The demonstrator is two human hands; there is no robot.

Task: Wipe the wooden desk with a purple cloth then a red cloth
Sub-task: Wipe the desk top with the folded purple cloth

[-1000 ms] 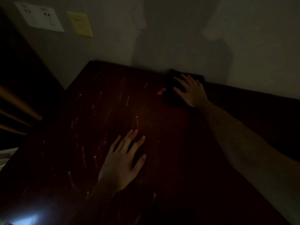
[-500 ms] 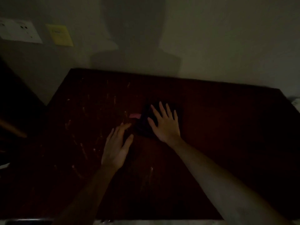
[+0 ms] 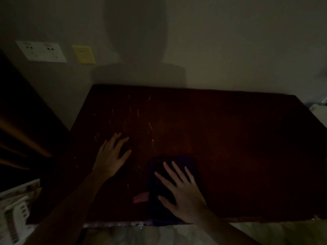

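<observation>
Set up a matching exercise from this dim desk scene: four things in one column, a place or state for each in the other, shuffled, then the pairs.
Things:
1. right hand
2. left hand
3. yellow note
4. purple cloth

Places or states:
A. stuck on the wall beside the white socket plate
B. flat on the bare wooden desk, fingers spread
C. spread at the desk's near edge, under a hand
D. pressing flat on the cloth

Pairs: 1-D, 2-B, 3-A, 4-C
</observation>
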